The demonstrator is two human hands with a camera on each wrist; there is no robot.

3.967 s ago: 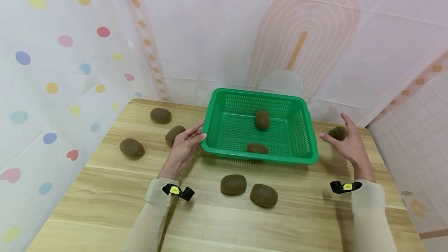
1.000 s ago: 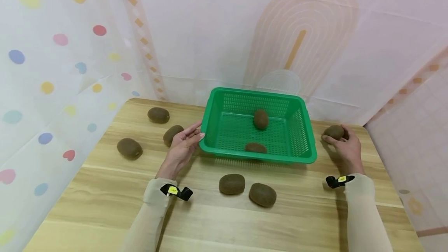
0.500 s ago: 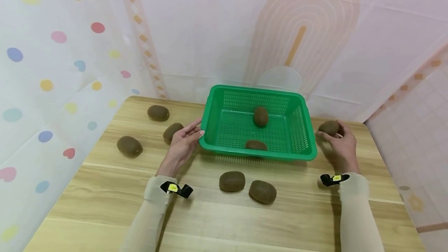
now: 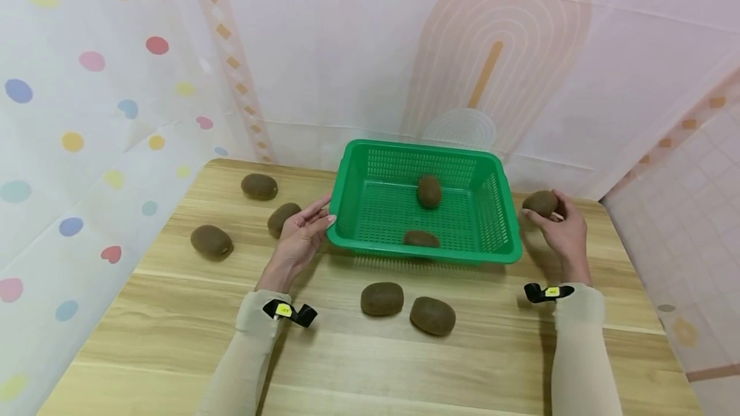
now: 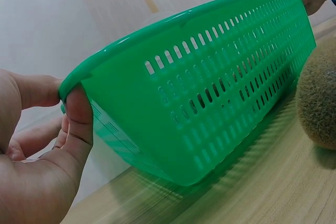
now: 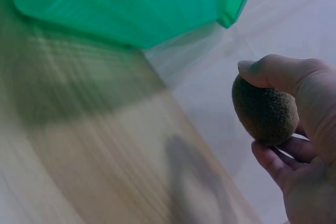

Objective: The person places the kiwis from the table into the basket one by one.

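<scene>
Off the right end of a green plastic basket (image 4: 424, 255), my right hand (image 4: 565, 230) holds a brown kiwi (image 4: 540, 203) between thumb and fingers. The right wrist view shows that kiwi (image 6: 265, 109) raised off the table, apart from the basket. My left hand (image 4: 300, 236) pinches the basket's left rim; in the left wrist view the thumb and fingers (image 5: 79, 114) grip the rim from both sides. The basket's near side looks tipped up a little. Inside lie two kiwis, one at the back (image 4: 430, 192) and one partly hidden behind the front rim (image 4: 421, 239).
Two kiwis lie on the wooden table (image 4: 347, 364) in front of the basket, a left one (image 4: 382, 298) and a right one (image 4: 433, 316). On the left are three more: one far back (image 4: 259, 186), one nearer (image 4: 212, 242), one beside my left hand (image 4: 283, 219). Patterned cloth walls (image 4: 324, 50) stand behind.
My right hand, open beside the kiwi at first, has taken hold of it, lifted it and moved slightly left toward the basket. The left hand stays on the rim.
</scene>
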